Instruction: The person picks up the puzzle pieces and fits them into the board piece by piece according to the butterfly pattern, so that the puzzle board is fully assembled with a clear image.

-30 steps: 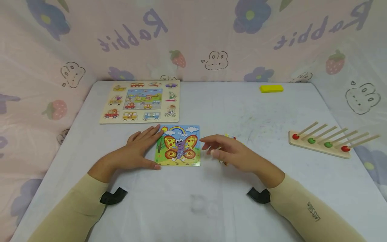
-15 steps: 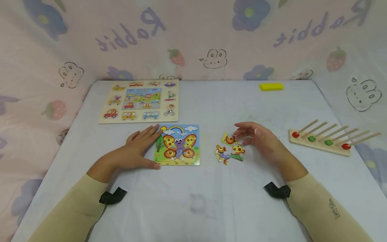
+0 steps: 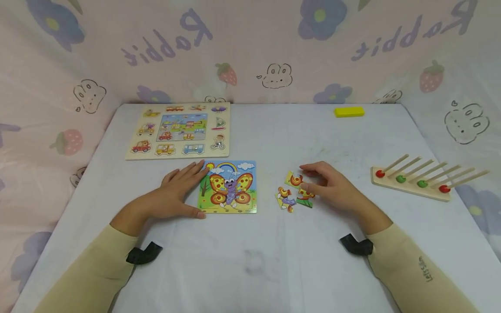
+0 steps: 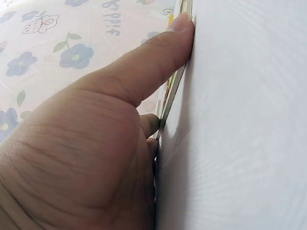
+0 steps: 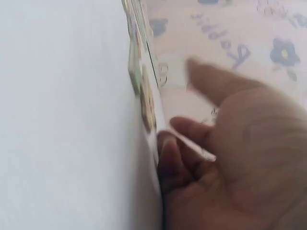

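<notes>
The butterfly puzzle (image 3: pixel 228 189) lies flat on the desk (image 3: pixel 242 243), just beside three loose pieces (image 3: pixel 288 201) bunched together. The left hand (image 3: pixel 172 195) lies spread, its thumb and forefinger touching the puzzle's left edge without closing round it. The right hand (image 3: pixel 334 187) hovers at the pieces, its grip slack, thumb well apart from bent fingers, nothing seen held; contact is hard to tell. Being thin and close-set, the pieces could slide or nudge one another if a fingertip catches a neighbour; a stray push from the left hand might shift the puzzle. The pieces are flat, printed and knobbed; the puzzle is square. Farther out sit a pale vehicle board (image 3: pixel 182 128), a smooth yellow block (image 3: pixel 349 112) and a peg rack (image 3: pixel 409 187) of slanting wooden rods.
</notes>
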`<state>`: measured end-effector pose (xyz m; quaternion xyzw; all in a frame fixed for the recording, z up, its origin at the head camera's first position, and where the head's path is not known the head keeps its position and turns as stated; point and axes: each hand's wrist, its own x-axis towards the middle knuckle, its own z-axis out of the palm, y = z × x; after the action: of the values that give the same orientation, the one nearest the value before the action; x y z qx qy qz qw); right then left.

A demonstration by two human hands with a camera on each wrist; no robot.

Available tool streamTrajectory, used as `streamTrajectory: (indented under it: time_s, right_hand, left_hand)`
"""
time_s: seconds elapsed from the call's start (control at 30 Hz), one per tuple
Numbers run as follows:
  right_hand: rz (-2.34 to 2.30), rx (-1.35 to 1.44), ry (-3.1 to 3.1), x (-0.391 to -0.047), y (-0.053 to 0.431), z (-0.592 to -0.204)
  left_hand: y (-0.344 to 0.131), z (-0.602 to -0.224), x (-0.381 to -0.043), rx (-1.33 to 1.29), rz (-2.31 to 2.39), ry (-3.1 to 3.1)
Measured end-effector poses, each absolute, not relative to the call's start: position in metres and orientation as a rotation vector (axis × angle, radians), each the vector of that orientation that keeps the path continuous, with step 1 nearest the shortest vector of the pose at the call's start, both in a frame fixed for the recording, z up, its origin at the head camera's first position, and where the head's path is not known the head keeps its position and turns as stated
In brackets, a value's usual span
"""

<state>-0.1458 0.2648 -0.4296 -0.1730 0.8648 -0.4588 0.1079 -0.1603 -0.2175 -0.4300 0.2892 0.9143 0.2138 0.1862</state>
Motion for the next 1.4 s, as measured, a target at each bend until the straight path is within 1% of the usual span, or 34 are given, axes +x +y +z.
streamTrajectory:
  time_s: [0.1, 0.23, 0.53, 0.87, 1.1, 1.4]
  right_hand:
    - [-1.175, -0.544, 2.681, -0.143, 0.254, -0.432]
    - [-1.101, -0.545, 2.754, -0.14, 0.244, -0.435]
    - [-1.172, -0.535, 2.735, -0.137, 0.236, -0.432]
    - [-1.114, -0.551, 2.764, -0.134, 0.235, -0.432]
    - [-1.2, -0.555, 2.718, -0.136, 0.232, -0.434]
    - [-1.33, -0.42, 2.727, -0.132, 0.234, -0.431]
  left_hand:
    - [-0.218, -0.43, -0.161, 0.821, 0.595, 2.582]
    - [-0.218, -0.429, -0.161, 0.827, 0.599, 2.583]
    - [-0.217, -0.424, -0.16, 0.829, 0.621, 2.577]
    - [-0.218, -0.428, -0.162, 0.822, 0.611, 2.576]
    - [-0.22, -0.432, -0.161, 0.823, 0.614, 2.582]
    - [-0.217, -0.429, -0.158, 0.815, 0.633, 2.573]
